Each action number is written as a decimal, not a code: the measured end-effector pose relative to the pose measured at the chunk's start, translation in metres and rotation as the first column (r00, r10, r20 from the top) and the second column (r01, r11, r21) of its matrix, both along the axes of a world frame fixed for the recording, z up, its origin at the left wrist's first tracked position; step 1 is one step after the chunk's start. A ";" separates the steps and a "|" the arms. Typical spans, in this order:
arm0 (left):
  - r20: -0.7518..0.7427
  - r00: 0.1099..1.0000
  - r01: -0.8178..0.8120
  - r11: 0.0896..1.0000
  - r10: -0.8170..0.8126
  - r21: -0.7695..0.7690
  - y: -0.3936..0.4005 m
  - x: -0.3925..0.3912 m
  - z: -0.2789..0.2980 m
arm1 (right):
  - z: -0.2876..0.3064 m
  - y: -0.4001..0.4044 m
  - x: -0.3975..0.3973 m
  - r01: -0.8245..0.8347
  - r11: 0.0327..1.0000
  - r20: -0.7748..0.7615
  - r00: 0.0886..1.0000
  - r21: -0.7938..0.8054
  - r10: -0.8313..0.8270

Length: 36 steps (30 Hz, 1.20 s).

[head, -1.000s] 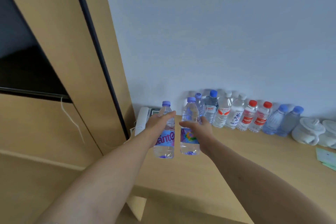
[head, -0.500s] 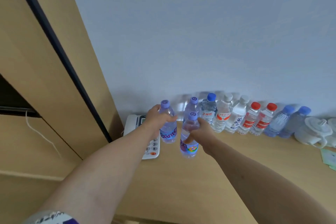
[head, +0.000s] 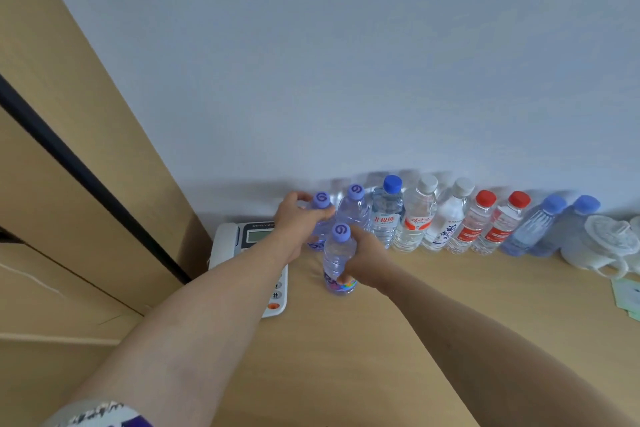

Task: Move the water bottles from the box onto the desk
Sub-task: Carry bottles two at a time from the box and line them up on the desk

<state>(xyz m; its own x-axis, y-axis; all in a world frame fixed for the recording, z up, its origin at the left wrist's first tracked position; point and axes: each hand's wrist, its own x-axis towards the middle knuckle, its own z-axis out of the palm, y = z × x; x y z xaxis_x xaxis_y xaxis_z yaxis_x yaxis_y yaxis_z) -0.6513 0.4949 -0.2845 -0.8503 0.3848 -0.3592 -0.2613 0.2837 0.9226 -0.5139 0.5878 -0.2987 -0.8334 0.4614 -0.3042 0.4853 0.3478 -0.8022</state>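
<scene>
The left hand [head: 298,225] is curled round a purple-capped bottle [head: 321,215] at the far left end of the row against the wall; the hand covers most of that bottle, so only its cap and a strip of its lower label show. The right hand [head: 363,258] grips a second purple-capped bottle [head: 338,260] by its right side, fingers wrapped low on the body. This bottle stands upright on the desk [head: 381,340], nearer than the row and just in front of it; whether its base fully rests on the wood is hard to tell.

Behind and between the two hands stands a third purple-capped bottle [head: 353,211], partly hidden by the one in the right hand. To its right the row runs along the wall: a blue-capped bottle [head: 388,215], two white-capped bottles [head: 417,218], two red-capped bottles [head: 479,224] and two pale blue bottles [head: 540,225], all upright and touching or nearly so. Their label print is too small to read.

Further right sits a white teapot [head: 599,243], and a second white piece beside it is cut off by the picture's edge. Green paper [head: 627,295] at the right edge is also cut off. Left of the hands a white telephone [head: 249,239] lies on the desk, its keypad mostly hidden under the left forearm. A patterned sleeve [head: 97,414] shows at the bottom left.
</scene>
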 end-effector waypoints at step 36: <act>-0.008 0.994 0.109 0.985 -0.111 -0.132 -0.013 -0.027 0.012 | 0.029 -0.011 -0.038 -0.135 0.957 -0.090 0.983 0.257 0.163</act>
